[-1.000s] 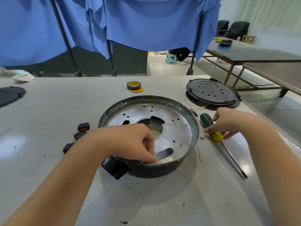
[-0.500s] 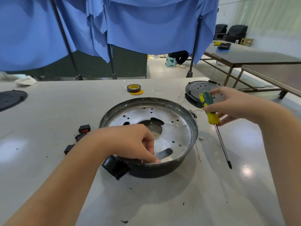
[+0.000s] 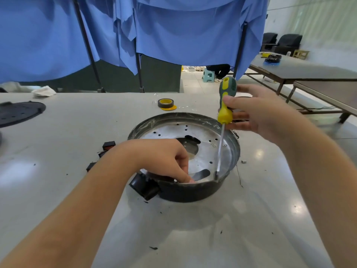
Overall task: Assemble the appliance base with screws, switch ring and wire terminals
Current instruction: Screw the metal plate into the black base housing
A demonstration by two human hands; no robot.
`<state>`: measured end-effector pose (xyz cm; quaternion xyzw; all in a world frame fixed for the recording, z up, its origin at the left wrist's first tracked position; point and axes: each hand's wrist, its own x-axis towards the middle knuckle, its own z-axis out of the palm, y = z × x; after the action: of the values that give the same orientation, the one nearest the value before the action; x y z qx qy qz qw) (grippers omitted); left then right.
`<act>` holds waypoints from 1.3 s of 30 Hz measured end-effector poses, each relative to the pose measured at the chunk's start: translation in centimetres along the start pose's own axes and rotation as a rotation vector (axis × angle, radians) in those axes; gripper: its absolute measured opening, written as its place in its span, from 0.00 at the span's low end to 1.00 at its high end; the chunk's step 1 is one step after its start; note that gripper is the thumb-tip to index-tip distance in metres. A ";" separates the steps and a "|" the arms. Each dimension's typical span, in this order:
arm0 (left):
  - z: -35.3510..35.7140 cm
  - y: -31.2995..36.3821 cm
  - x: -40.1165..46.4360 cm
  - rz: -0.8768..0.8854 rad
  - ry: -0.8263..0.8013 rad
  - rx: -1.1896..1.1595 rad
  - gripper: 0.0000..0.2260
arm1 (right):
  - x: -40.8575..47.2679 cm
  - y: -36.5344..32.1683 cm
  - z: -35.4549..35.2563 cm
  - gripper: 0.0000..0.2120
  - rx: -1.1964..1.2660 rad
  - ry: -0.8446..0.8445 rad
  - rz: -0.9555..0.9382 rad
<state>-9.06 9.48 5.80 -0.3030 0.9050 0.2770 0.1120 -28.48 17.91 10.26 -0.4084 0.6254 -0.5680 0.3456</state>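
The round appliance base (image 3: 228, 171), a dark rim around a silver perforated plate, lies on the table in the middle of the head view. My left hand (image 3: 164, 157) grips its near rim, fingers curled inside beside a curved slot, just above a black switch housing (image 3: 144, 187) on the outer wall. My right hand (image 3: 257, 111) holds a green and yellow screwdriver (image 3: 225, 105) nearly upright, its tip down inside the base at the near right rim.
Small black rocker switches (image 3: 108, 146) lie left of the base. A roll of black and yellow tape (image 3: 166, 103) sits behind it. A black round cover (image 3: 19, 113) rests at the far left. A tiny loose part (image 3: 243, 162) lies right of the base.
My right hand picked the screwdriver up off the table right of the base, raised it and swung it over the base, tip now inside the rim. My left hand stayed put.
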 end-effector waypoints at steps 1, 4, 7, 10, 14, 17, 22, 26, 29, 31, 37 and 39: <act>-0.1 0.0 0.0 0.004 -0.005 -0.012 0.10 | -0.2 0.1 0.6 0.24 0.010 -0.005 -0.019; -0.3 -0.3 -0.1 0.012 -0.032 -0.067 0.10 | -1.0 0.3 1.9 0.25 -0.038 -0.013 -0.114; -0.3 -0.5 -0.1 0.016 -0.036 -0.082 0.11 | -1.7 0.0 2.5 0.21 -0.068 -0.020 -0.269; -0.3 -0.6 0.1 0.013 -0.044 -0.080 0.10 | -2.2 -0.3 2.6 0.21 -0.074 -0.009 -0.385; -0.4 -0.6 0.2 0.015 -0.055 -0.091 0.09 | -2.4 -0.1 2.9 0.22 -0.130 -0.051 -0.424; -0.4 -0.6 0.3 0.012 -0.059 -0.109 0.07 | -2.4 0.3 3.2 0.22 -0.103 -0.128 -0.408; -0.3 -0.6 0.6 0.014 -0.070 -0.123 0.06 | -2.2 0.7 3.3 0.21 -0.080 -0.188 -0.419; -0.3 -0.6 0.5 0.011 -0.072 -0.123 0.07 | -2.0 0.8 3.0 0.23 -0.038 -0.229 -0.389; -0.4 -0.6 0.4 0.017 -0.059 -0.106 0.07 | -2.0 0.9 2.9 0.22 -0.019 -0.262 -0.370; -0.5 -0.8 0.2 0.021 -0.060 -0.105 0.07 | -2.0 0.8 2.7 0.22 -0.017 -0.285 -0.368; -0.7 -0.7 -0.2 0.037 -0.081 -0.142 0.07 | -2.2 0.6 2.6 0.24 -0.052 -0.328 -0.362; -0.7 -0.6 -0.2 0.033 -0.083 -0.147 0.07 | -2.2 0.5 2.5 0.25 -0.054 -0.341 -0.365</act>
<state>-8.52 8.80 6.21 -0.2838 0.8816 0.3568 0.1222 -25.32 18.87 9.41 -0.6138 0.4888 -0.5269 0.3267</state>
